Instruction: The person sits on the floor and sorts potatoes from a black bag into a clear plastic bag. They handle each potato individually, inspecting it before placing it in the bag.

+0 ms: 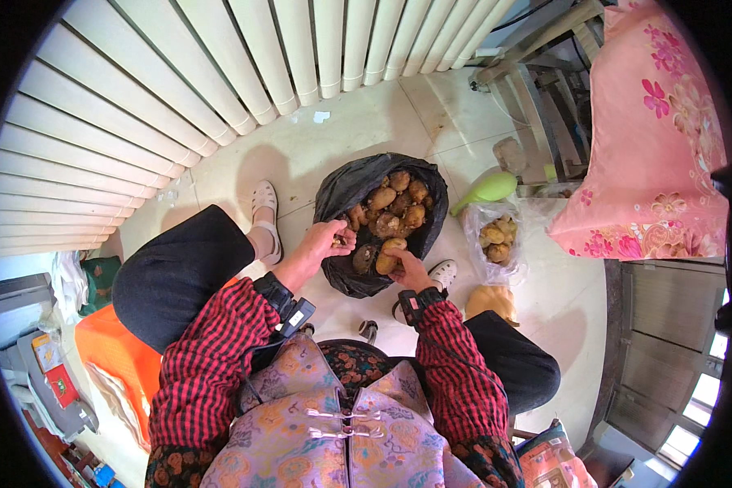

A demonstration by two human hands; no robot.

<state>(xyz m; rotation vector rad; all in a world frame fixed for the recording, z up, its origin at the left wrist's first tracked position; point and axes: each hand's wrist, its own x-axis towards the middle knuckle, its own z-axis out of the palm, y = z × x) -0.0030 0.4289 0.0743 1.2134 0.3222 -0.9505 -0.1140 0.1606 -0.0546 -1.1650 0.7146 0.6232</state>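
A black plastic bag (335,183) lies wide open on the floor between my feet, holding several brown potatoes (383,198), some with pale sprouts. My right hand (413,272) grips one potato (390,256) over the near right part of the bag. At the bag's left rim is my left hand (320,244), fingers curled around small bits (340,240) that look like broken sprouts. A darker potato (364,258) sits inside the bag between both hands.
Right of the bag are a clear plastic bag (473,244) of potatoes, a pale green gourd (491,186) and a tan squash (491,302). White slatted panels (268,55) curve across the far side. An orange plastic stool (119,341) stands left; pink floral cloth (640,152) hangs right.
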